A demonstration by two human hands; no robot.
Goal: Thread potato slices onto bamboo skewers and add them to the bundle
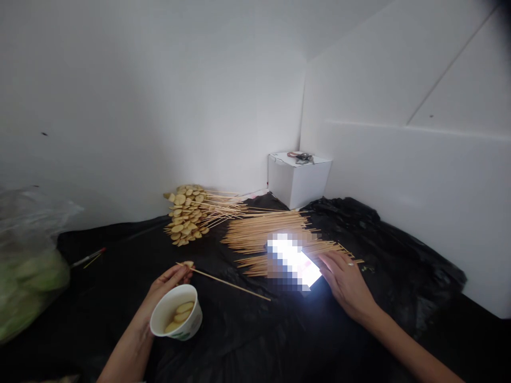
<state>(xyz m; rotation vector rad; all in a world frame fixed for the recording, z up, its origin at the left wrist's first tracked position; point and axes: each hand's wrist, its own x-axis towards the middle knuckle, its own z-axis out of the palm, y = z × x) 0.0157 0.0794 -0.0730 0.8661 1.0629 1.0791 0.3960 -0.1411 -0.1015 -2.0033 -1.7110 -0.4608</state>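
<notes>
My left hand (170,279) pinches a thin bamboo skewer (227,282) near its end, with a pale slice of food (188,264) on the tip. Right by that hand is a white paper cup (175,311) holding several similar slices in liquid. My right hand (345,282) lies flat, its fingers touching the edge of a lit smartphone (293,263), whose screen is blurred out. Beyond it is a loose pile of bare skewers (263,234). A stack of loaded skewers (186,215) lies farther off, its golden slices bunched at one end.
A black plastic sheet (239,340) covers the work surface, ending at white walls. A translucent bag of green food (27,271) sits at the left. A white box (297,181) with small dark items on top stands in the corner. A thin red-tipped stick (88,258) lies at the left.
</notes>
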